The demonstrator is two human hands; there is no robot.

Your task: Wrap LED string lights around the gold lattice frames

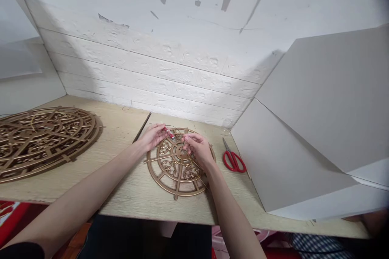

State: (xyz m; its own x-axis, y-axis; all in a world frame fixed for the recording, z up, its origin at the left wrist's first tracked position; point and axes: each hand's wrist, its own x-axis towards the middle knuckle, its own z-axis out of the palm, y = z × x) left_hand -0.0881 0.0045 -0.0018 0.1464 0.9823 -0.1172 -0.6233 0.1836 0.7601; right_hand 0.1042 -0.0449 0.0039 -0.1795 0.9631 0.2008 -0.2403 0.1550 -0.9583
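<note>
A round gold openwork ornament (177, 195) lies flat on the wooden table in front of me. Above its upper left part, my left hand (154, 135) is closed around a small red lighter (169, 132) whose silvery end points toward my right hand. Over the ornament's centre, my right hand (197, 145) pinches a thin cord (200, 179), which trails down across the ornament toward my wrist. Another stretch of it arches between the two hands. No flame can be made out. The right forearm and hand hide part of the ornament's right side.
Red-handled scissors (234, 161) lie right of the ornament, blades pointing away. More gold openwork ornaments (88, 139) are stacked at the left, with a loop of cord on top. A white wall (182, 73) stands behind, and white panels (298, 162) border the right.
</note>
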